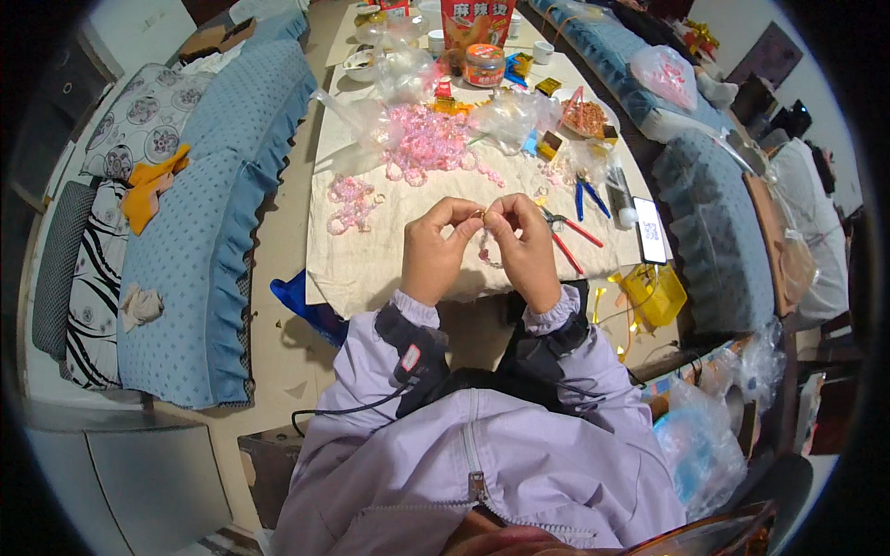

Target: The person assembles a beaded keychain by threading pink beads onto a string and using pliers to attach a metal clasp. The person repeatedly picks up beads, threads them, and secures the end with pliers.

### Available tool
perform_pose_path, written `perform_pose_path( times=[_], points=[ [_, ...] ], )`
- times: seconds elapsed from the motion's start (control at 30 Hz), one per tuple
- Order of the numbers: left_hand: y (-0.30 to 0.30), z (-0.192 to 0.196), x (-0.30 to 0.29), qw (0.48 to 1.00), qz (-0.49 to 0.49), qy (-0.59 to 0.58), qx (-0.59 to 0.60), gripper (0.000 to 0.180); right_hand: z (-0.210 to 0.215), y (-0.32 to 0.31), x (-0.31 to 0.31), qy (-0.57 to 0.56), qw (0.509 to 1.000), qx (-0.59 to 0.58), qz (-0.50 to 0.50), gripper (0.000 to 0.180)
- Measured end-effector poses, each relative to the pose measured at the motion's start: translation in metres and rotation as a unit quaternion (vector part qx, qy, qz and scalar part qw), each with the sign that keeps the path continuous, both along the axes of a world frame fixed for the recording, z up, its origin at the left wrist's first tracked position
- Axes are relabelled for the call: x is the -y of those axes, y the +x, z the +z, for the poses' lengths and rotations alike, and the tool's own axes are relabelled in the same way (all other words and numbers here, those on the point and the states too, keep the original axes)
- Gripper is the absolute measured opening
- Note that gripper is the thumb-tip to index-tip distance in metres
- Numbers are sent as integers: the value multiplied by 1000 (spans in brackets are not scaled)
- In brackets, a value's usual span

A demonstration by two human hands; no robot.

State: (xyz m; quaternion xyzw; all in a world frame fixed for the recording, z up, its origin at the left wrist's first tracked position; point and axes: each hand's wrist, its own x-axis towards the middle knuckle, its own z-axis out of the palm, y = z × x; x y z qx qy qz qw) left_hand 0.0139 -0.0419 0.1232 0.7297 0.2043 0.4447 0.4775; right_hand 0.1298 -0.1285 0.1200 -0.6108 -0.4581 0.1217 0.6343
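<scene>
"Both busy?"
"Yes: left hand (434, 252) and right hand (527, 250) together pinch a beaded strand (484, 253), mid-frame."
"And nearby?"
"Red-handled pliers (584, 233) just right; pink beads (426, 141) heaped on the table (366, 271), upper centre of the frame."

bare cloth (363, 264) beside left fingers (456, 208), pliers (582, 230) right, beads (426, 139) beyond

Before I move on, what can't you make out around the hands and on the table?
- Gold piece, head view: tiny, partly covered by the left hand and right hand.
- Strand, head view: its upper end is lost at the fingertips.
- Pink beads, head view: too small and heaped to count.
- Red pouch, head view: top cut off by the upper edge.
</scene>
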Motion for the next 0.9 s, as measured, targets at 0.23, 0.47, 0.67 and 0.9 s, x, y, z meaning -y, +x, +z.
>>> perform_pose_path(
  times=[0.23, 0.47, 0.67, 0.9],
  points=[
    [-1, -2, -1, 999, -18, -33, -1, 8, 8, -1, 5, -19, 991, 122, -50, 13],
    [-4, -11, -7, 987, -100, -114, 49, 11, -2, 6, 3, -33, 991, -92, 89, 13],
    [-3, -1, -2, 986, -92, -132, 42, 12, 0, 12, 6, -54, 968, -193, 150, 18],
    [2, 3, 1, 988, -79, -117, 56, 11, -2, -3, 0, 36, 963, -239, 117, 15]
  ],
)
